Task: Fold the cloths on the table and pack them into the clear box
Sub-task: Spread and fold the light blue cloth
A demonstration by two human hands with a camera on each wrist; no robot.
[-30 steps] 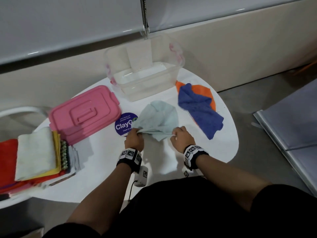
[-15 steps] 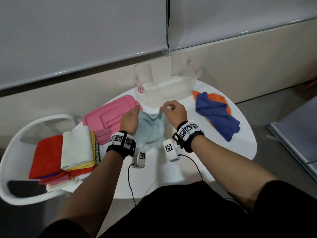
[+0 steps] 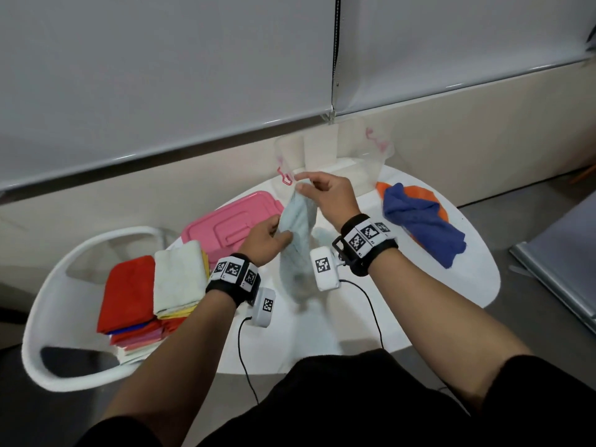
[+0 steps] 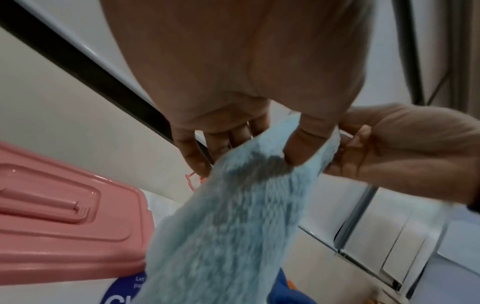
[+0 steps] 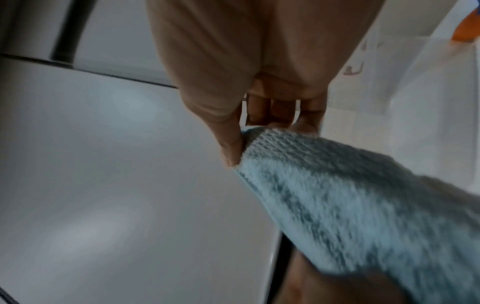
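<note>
A light blue cloth (image 3: 298,233) hangs in the air over the white table (image 3: 419,285), bunched into a narrow strip. My right hand (image 3: 301,187) pinches its top edge, just in front of the clear box (image 3: 354,150). Lower down, my left hand (image 3: 283,235) grips the cloth's left side. In the left wrist view the thumb lies on the cloth (image 4: 233,226) with the fingers behind it. In the right wrist view thumb and fingers pinch the cloth (image 5: 363,195) at its hem. A dark blue cloth (image 3: 422,224) lies crumpled on an orange cloth (image 3: 425,195) at the table's right.
The pink lid (image 3: 232,221) lies on the table left of the hanging cloth. A white chair (image 3: 64,269) at the left carries a stack of folded cloths (image 3: 154,285). Two cables run from the wrist cameras across the table's near edge.
Both hands have lifted the light blue cloth off the table. The right hand has risen toward the clear box, the left stays lower, and the cloth now hangs between them.
</note>
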